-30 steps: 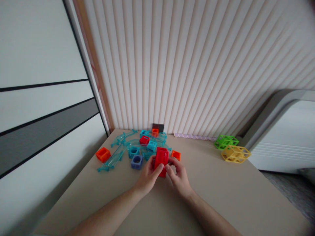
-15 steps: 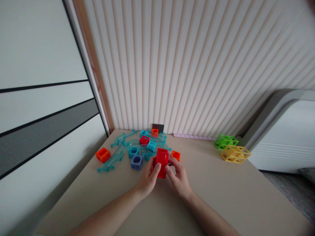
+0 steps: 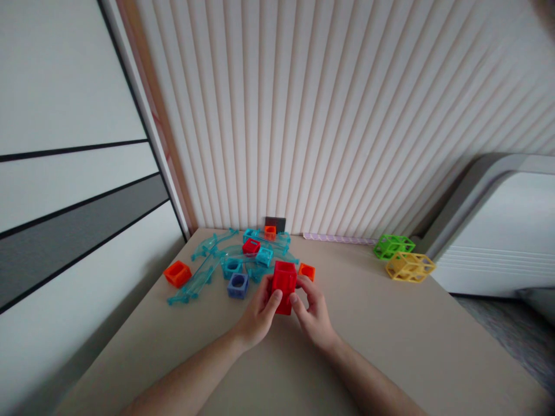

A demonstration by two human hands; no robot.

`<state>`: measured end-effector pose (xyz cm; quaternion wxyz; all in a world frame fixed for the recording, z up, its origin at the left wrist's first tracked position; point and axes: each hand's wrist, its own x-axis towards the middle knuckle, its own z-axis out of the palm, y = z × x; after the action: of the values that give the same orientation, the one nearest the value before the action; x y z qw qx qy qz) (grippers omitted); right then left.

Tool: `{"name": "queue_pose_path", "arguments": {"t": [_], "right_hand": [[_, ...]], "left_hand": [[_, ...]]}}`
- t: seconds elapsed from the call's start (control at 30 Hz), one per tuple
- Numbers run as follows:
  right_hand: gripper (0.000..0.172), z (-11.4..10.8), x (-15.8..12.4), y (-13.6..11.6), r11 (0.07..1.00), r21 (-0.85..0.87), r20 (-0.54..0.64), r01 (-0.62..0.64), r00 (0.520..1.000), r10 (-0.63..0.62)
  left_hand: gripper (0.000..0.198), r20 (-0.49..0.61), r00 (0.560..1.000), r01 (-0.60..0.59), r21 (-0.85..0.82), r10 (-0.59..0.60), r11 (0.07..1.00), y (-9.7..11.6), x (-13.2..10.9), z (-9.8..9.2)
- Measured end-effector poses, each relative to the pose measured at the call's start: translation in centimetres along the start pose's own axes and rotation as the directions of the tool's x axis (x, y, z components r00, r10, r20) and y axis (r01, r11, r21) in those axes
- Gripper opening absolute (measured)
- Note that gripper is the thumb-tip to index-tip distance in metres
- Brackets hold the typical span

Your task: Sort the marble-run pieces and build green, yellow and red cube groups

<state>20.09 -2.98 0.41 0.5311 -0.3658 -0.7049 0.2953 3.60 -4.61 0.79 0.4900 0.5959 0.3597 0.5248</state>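
Observation:
In front of me a tall red hollow block is held upright above the near middle of the table, its open top showing. My left hand is closed round its left side, thumb on the front face. From the right, my right hand grips the same block low down, with the thumb at its front edge and the fingers curled partly out of sight behind. Just past my right fingers lies an orange hollow block. A blue-violet block with a round hole is beyond my left hand.
Teal clear track pieces spread over the back left of the table, with teal blocks, a small red block and an orange block. Green and yellow frame blocks stand at the right. A pleated wall borders the back.
The view has shifted slightly, so the table things appear a little further left. Both hands still hold the red block, which is tilted slightly differently.

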Motion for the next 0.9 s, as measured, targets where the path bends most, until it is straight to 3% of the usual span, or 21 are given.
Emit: {"name": "queue_pose_path", "arguments": {"t": [0.17,0.47,0.9], "right_hand": [[0.031,-0.09,-0.01,-0.38,1.0,0.008,0.014,0.024,1.0,-0.024],[0.034,0.04,-0.15,-0.29,0.998,0.051,0.011,0.028,1.0,-0.029],[0.034,-0.32,-0.13,-0.45,0.999,-0.024,0.041,0.04,0.998,-0.039]], "left_hand": [[0.043,0.038,0.999,-0.033,0.04,0.031,0.999,-0.21,-0.07,-0.37],[0.045,-0.01,0.997,-0.073,0.089,0.074,0.993,-0.6,-0.23,0.01],[0.052,0.011,0.999,-0.035,-0.072,0.035,0.997,0.11,-0.19,0.19]]}}
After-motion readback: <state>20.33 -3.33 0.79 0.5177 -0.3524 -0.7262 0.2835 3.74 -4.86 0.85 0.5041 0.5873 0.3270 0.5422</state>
